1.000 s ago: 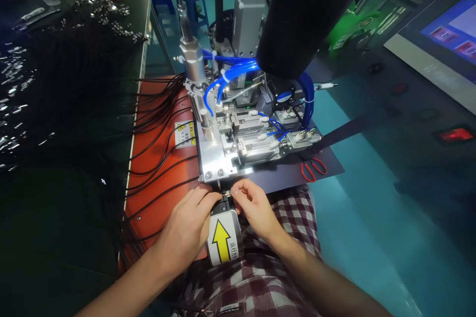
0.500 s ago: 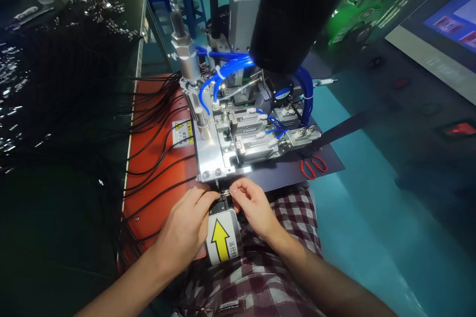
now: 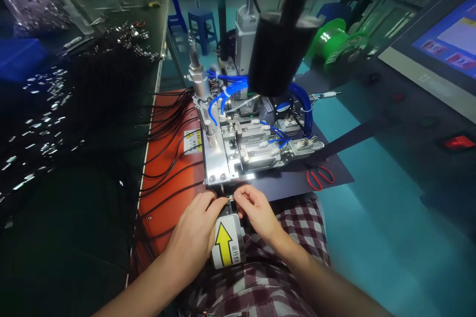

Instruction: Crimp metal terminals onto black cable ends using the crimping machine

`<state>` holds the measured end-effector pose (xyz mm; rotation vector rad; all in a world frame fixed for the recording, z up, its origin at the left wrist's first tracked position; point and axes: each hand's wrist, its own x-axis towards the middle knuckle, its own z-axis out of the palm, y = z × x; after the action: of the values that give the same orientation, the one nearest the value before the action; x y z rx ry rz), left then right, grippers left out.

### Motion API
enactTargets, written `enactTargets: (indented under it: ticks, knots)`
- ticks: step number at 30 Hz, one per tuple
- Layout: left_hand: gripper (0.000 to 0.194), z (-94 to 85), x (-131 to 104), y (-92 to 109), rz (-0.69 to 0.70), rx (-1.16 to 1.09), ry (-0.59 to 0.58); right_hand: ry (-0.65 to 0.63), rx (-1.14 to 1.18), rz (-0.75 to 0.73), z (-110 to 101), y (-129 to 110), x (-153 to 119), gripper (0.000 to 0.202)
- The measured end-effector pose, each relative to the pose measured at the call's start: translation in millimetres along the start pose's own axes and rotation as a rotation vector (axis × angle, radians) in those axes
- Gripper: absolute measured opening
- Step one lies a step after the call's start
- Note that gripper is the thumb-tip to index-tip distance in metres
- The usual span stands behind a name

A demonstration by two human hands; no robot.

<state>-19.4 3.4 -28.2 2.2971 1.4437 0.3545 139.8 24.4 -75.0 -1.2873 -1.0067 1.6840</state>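
At the near end of a metal machine [image 3: 223, 158], my left hand [image 3: 195, 225] and my right hand [image 3: 258, 210] meet fingertip to fingertip. Both are closed in a pinch around a small cable end with thin wires [image 3: 231, 198]; its details are mostly covered by the fingers. Just below the fingertips is a black guide rail [image 3: 226, 209], and nearer to me a white plate with a yellow arrow [image 3: 224, 245]. Several black cables [image 3: 174, 173] run from the machine's left side over an orange-red board [image 3: 163, 213].
Red-handled scissors [image 3: 320, 177] lie on the dark plate right of the machine. A heap of black cables with shiny ends [image 3: 107, 69] covers the left bench. A black cylinder [image 3: 278, 54] hangs overhead. A green spool [image 3: 329, 42] and a screen panel [image 3: 446, 44] stand to the right.
The camera view has tilted and shifted, so the whole scene sits a little lower and further right. Both hands stay pinched at the same place on the machine.
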Motion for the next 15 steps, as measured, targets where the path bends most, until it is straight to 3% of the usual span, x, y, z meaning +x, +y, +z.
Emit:
enactTargets:
  ticks: [4, 7, 11, 15]
  knots:
    - [0.028, 5.7, 0.5, -3.7, 0.050, -0.025, 0.088, -0.020, 0.020, -0.002, 0.5, 1.7, -0.6, 0.025]
    - [0.030, 9.6, -0.7, -4.0, 0.063, 0.015, 0.081, -0.006, 0.023, -0.008, 1.8, 1.0, -1.4, 0.023]
    - [0.033, 15.0, -0.9, -3.4, 0.022, 0.057, 0.078, -0.010, 0.101, 0.028, 4.9, -1.1, -0.7, 0.025]
    - [0.033, 15.2, -4.3, -3.8, -0.018, -0.062, 0.153, -0.041, 0.161, 0.053, 4.9, 0.7, 1.6, 0.025]
